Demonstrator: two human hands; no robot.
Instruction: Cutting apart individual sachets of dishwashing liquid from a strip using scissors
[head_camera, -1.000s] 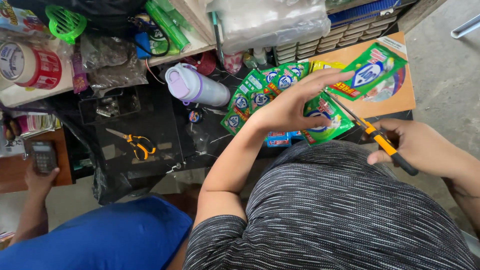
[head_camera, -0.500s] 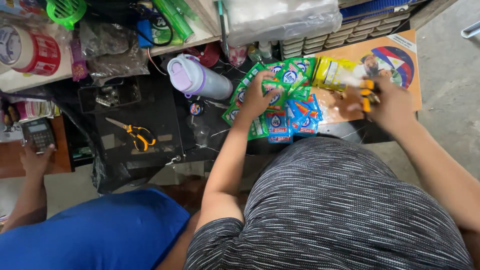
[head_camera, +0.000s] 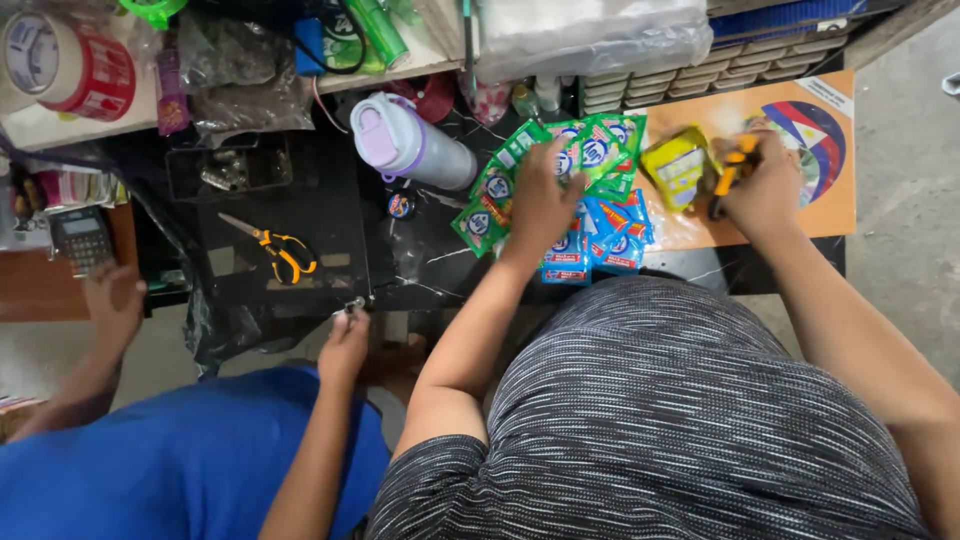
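Observation:
My left hand (head_camera: 540, 200) lies flat on a spread of green sachets (head_camera: 592, 145), with blue sachets (head_camera: 612, 238) just beside and below it. My right hand (head_camera: 768, 192) is closed on a pair of orange-handled scissors (head_camera: 733, 168), held next to a yellow packet (head_camera: 676, 165). All of these rest on a dark counter (head_camera: 420, 265) and an orange board (head_camera: 835, 205).
A lilac-lidded bottle (head_camera: 410, 140) lies left of the sachets. A second pair of orange scissors (head_camera: 275, 250) sits on a black tray. A co-worker in blue has one hand (head_camera: 345, 345) at the counter edge and another (head_camera: 115, 305) near a calculator (head_camera: 80, 235). A tape roll (head_camera: 60, 65) stands far left.
My right hand carried the scissors up from the lower right to the yellow packet. My left hand settled onto the sachets. The co-worker's second hand came to the counter edge.

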